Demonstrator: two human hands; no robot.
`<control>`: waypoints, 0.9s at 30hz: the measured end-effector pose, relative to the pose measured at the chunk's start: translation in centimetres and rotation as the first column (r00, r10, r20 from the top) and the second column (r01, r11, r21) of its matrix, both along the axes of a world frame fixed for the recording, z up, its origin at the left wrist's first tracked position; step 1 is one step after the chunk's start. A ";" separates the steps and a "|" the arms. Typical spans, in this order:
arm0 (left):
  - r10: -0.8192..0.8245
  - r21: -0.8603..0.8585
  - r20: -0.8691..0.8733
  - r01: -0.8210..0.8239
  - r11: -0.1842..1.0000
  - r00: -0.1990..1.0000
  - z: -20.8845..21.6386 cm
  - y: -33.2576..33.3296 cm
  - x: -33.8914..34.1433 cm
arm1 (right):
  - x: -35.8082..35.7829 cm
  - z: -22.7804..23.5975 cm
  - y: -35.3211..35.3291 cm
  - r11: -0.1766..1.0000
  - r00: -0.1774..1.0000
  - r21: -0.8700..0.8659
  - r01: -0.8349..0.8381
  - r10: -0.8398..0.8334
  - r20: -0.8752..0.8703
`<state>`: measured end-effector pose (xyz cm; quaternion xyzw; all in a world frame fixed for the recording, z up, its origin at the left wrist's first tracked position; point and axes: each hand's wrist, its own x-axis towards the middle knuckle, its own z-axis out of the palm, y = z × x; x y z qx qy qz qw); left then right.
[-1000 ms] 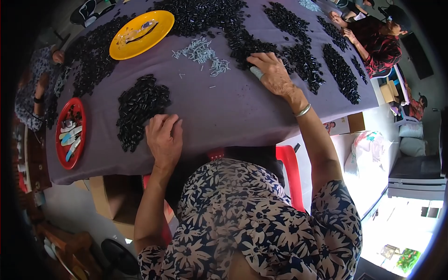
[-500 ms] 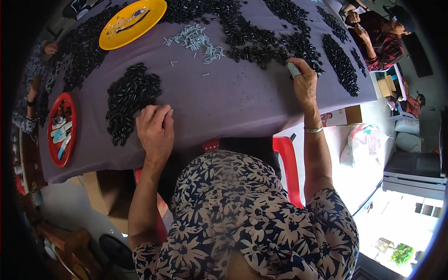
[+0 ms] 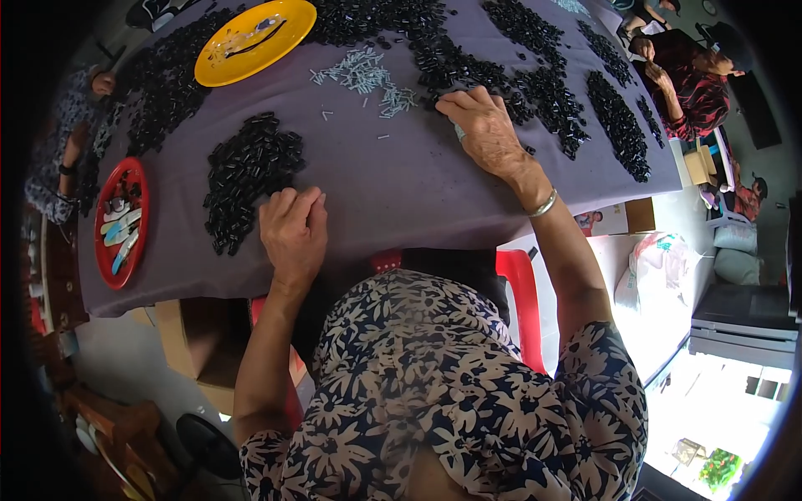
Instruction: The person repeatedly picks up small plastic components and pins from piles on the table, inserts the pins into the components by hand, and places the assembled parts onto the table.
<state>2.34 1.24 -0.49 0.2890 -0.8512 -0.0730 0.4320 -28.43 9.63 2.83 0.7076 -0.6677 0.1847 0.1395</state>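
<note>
Purple-grey cloth (image 3: 393,179) fills the upper middle of my view, strewn with small black pieces. I judge the step in hand to be picking or drawing pieces from the black spread (image 3: 451,71) at upper centre; the next move, to my eye, calls for a light, flat-fingered touch so that few roll loose. The right hand (image 3: 484,129) lies palm down at that spread's lower edge, its fingers bent and close together. Their tips are hidden from me, so I cannot tell whether it grasps anything. The left hand (image 3: 294,232), left of centre, is loosely curled just beside a separate black pile (image 3: 251,163); the inside of its palm is out of my sight too. Pale slim pieces (image 3: 359,71) lie left of the right hand, between it and a yellow plate (image 3: 296,33) at upper left.
</note>
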 end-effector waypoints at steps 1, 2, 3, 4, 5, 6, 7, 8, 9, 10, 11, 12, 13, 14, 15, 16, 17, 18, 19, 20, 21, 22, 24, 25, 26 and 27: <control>-0.007 0.010 0.014 0.007 1.000 1.000 0.0 0.0 0.0 | -0.1 -0.4 -0.1 0.999 0.999 -0.001 0.033 -0.033 -0.035; -0.010 0.020 0.027 0.010 1.000 1.000 -0.1 0.0 0.1 | -0.2 -0.4 -0.2 0.998 0.996 -0.003 0.062 -0.062 -0.071; -0.005 0.024 0.024 0.004 1.000 1.000 0.0 0.0 0.0 | -0.4 -0.2 0.1 0.995 0.993 0.039 0.093 -0.089 -0.079; -0.005 0.021 0.018 0.005 1.000 1.000 0.0 0.0 -0.1 | -0.6 -0.1 0.5 0.995 0.993 0.043 0.089 -0.085 -0.082; -0.007 0.021 0.014 0.007 1.000 1.000 0.0 0.0 -0.1 | -0.7 -0.1 0.8 0.996 0.996 0.020 0.085 -0.085 0.014; -0.005 0.029 0.014 0.005 1.000 1.000 0.0 -0.1 -0.1 | -0.6 -0.2 1.1 0.996 0.990 -0.002 0.085 -0.084 0.109; -0.006 0.036 0.021 0.006 0.999 1.000 -0.1 -0.2 -0.1 | -0.5 -0.2 1.3 0.994 0.985 -0.065 0.093 -0.082 0.150; -0.005 0.031 0.027 0.004 1.000 1.000 0.1 -0.1 0.0 | -0.6 0.1 1.4 0.994 0.986 -0.068 0.089 -0.078 0.149; -0.001 0.027 0.026 0.000 1.000 1.000 0.3 0.0 0.1 | -0.7 0.3 1.6 0.990 0.961 -0.073 0.119 -0.096 0.257; 0.005 0.016 0.024 -0.005 1.000 1.000 0.4 0.2 0.3 | -0.8 0.4 1.9 0.986 0.925 -0.074 0.148 -0.111 0.364; 0.004 0.011 0.020 -0.004 1.000 1.000 0.3 0.0 0.2 | -1.3 0.4 1.9 0.987 0.936 -0.073 0.146 -0.114 0.334; 0.004 0.013 0.020 -0.004 1.000 1.000 0.3 -0.1 0.1 | -1.6 0.2 1.8 0.987 0.936 -0.071 0.146 -0.114 0.333; 0.002 0.018 0.030 -0.003 1.000 1.000 0.3 -0.1 0.0 | -1.7 0.2 1.7 0.987 0.940 -0.060 0.152 -0.126 0.318; 0.001 0.024 0.043 -0.002 1.000 0.999 0.2 -0.1 0.1 | -1.5 0.2 1.6 0.986 0.943 -0.047 0.157 -0.136 0.304; 0.005 0.024 0.046 -0.006 1.000 0.999 0.2 -0.1 0.1 | -1.3 0.2 1.3 0.987 0.942 -0.047 0.154 -0.133 0.307; 0.005 0.024 0.042 -0.006 1.000 0.999 0.2 -0.2 0.1 | -1.0 0.4 0.9 0.991 0.964 -0.054 0.119 -0.102 0.245; 0.004 0.024 0.039 -0.005 1.000 0.999 0.1 -0.2 0.1 | -0.6 0.5 0.6 0.995 0.981 -0.058 0.083 -0.071 0.182; 0.010 0.024 0.045 -0.011 1.000 0.999 0.1 -0.2 0.2 | -0.3 0.5 0.3 0.995 0.980 -0.058 0.078 -0.065 0.188; 0.003 0.019 0.031 -0.003 1.000 1.000 0.1 -0.1 0.1 | 0.0 0.5 0.0 0.995 0.986 -0.041 0.087 -0.081 0.144; -0.003 0.012 0.017 0.003 1.000 1.000 0.1 -0.1 0.0 | 0.2 0.4 -0.4 0.995 0.991 -0.027 0.096 -0.093 0.099; 0.004 0.009 0.022 -0.005 1.000 1.000 0.1 -0.1 -0.1 | 0.3 0.3 -0.8 0.996 0.991 -0.029 0.089 -0.085 0.105; -0.005 0.007 0.015 0.005 1.000 1.000 0.1 -0.1 -0.3 | 0.1 0.1 -1.1 0.995 0.994 -0.034 0.097 -0.095 0.055; -0.007 0.009 0.012 0.007 1.000 1.000 0.1 -0.1 -0.2 | 0.4 0.0 -1.7 0.995 0.995 -0.035 0.098 -0.097 0.009; -0.010 0.003 0.022 0.010 1.000 1.000 0.1 -0.1 -0.1 | 0.5 0.1 -2.0 0.997 0.997 -0.003 0.075 -0.075 0.007; -0.015 -0.003 0.032 0.015 1.000 0.999 0.2 -0.2 -0.1 | 0.6 0.3 -2.3 0.998 0.999 0.029 0.053 -0.054 0.004; -0.012 -0.002 0.035 0.012 1.000 0.999 0.1 -0.2 0.0 | 0.7 0.6 -2.5 0.998 0.999 0.030 0.050 -0.051 0.007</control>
